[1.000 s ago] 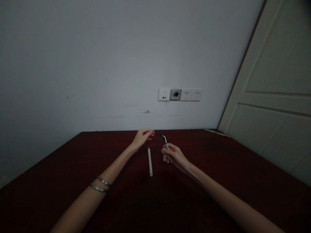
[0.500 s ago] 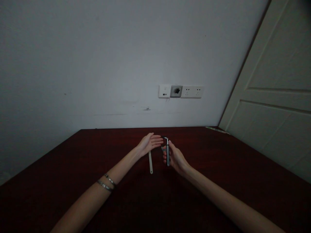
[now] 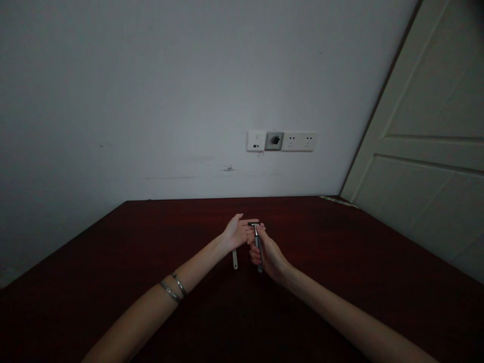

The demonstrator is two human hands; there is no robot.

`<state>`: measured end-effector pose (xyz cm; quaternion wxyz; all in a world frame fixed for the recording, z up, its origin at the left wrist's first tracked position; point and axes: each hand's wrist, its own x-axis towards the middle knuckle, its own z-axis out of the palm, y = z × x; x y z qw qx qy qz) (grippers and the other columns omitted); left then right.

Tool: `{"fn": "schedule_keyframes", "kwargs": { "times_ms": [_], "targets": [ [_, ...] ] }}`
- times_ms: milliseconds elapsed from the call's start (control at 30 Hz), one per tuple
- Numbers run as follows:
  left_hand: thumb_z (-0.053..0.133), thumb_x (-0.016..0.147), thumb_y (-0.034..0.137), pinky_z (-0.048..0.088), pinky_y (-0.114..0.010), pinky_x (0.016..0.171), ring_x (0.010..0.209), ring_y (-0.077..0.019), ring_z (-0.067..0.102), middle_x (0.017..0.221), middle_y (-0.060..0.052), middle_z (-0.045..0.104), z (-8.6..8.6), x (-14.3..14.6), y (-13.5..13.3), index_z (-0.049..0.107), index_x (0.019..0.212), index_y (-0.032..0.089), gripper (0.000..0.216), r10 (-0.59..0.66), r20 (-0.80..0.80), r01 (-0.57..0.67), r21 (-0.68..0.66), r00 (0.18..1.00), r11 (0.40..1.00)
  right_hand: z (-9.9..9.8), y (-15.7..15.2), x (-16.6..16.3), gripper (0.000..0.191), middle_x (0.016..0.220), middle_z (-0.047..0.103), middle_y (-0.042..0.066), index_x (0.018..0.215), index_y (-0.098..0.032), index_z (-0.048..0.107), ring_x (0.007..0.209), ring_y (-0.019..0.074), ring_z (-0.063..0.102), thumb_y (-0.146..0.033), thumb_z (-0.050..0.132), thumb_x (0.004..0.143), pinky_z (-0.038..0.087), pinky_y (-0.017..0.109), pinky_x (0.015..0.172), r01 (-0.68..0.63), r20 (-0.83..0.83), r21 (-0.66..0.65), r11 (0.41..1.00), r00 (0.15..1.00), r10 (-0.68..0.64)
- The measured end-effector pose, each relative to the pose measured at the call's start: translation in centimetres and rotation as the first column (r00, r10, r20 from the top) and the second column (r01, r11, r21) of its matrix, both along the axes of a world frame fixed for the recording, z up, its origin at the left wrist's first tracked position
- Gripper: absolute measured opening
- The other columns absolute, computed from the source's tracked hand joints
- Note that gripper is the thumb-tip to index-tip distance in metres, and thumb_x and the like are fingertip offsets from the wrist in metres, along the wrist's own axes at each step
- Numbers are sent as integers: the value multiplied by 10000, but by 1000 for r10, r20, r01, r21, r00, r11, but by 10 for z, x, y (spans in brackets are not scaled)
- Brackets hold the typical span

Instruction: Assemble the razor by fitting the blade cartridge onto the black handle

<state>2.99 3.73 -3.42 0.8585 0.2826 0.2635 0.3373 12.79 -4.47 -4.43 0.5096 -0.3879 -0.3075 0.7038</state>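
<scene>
My right hand (image 3: 273, 257) has its fingers wrapped around the handle of a razor (image 3: 257, 244), which has a dark T-shaped head, a silver neck and a grey and black grip. The razor stands nearly upright, head at the top. My left hand (image 3: 236, 233) is open, palm showing and fingers stretched to the right. Its fingertips reach the razor's head; whether they touch it I cannot tell. Beneath the left hand, a pale narrow handle (image 3: 235, 260) with a hole in its end lies on the table; its far part is hidden by the hand.
The dark red table (image 3: 181, 322) runs back to a pale wall (image 3: 170, 101). Sockets and switches (image 3: 282, 141) are set in that wall. A panelled white door (image 3: 427, 136) borders the right side, with a thin patterned strip (image 3: 338, 201) at the table's back right corner.
The razor has tilted and turned, so its head now shows as a T and sits lower. My left hand has shifted slightly right and down, covering more of the pale handle.
</scene>
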Motion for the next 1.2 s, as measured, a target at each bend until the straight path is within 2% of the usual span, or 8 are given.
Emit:
{"fn": "schedule_keyframes", "kwargs": {
  "times_ms": [200,400,667,867,1033,1200],
  "targets": [
    [204,892,367,478,-387,795,939,-287,615,1057,-274,573,3,5,-7,399,1185,-60,554,48,26,-48,-26,998,999,-1,-7,-2,477,384,268,-99,550,-163,415,316,15,206,-594,517,727,84,152,335,-50,29,-8,999,998,51],
    [236,884,313,458,-395,840,956,-282,609,1032,-269,592,-1,6,-8,401,1192,-72,520,33,58,-32,-13,998,999,0,-7,-2,488,372,245,-106,539,-169,399,308,10,174,-606,513,724,61,147,322,-58,85,-23,998,995,59],
    [228,886,285,463,-337,819,874,-243,636,895,-219,645,0,5,-6,500,1081,-59,481,33,10,-33,16,999,999,3,-6,-4,491,359,245,-107,536,-176,379,290,11,174,-609,487,739,66,139,308,1,149,-75,997,989,10],
    [271,891,339,478,-265,682,652,-165,631,731,-136,664,-4,-2,-3,615,844,43,456,93,-189,-59,180,978,982,10,-2,6,454,360,253,-103,546,-167,401,293,9,170,-540,432,802,82,135,310,27,33,11,1000,999,-27],
    [314,887,369,469,-254,689,685,-152,628,763,-115,680,-18,-4,4,642,777,81,451,180,-264,-82,343,948,936,15,2,13,445,360,270,-97,547,-161,418,293,11,178,-518,429,813,97,138,307,34,-25,27,999,999,-33],
    [314,887,365,462,-230,656,621,-126,617,719,-107,676,-23,-4,6,637,726,86,456,188,-267,-92,336,945,937,12,2,11,446,352,267,-96,546,-162,412,288,14,184,-513,419,821,102,139,305,45,2,18,999,999,-45]
  ]
}}
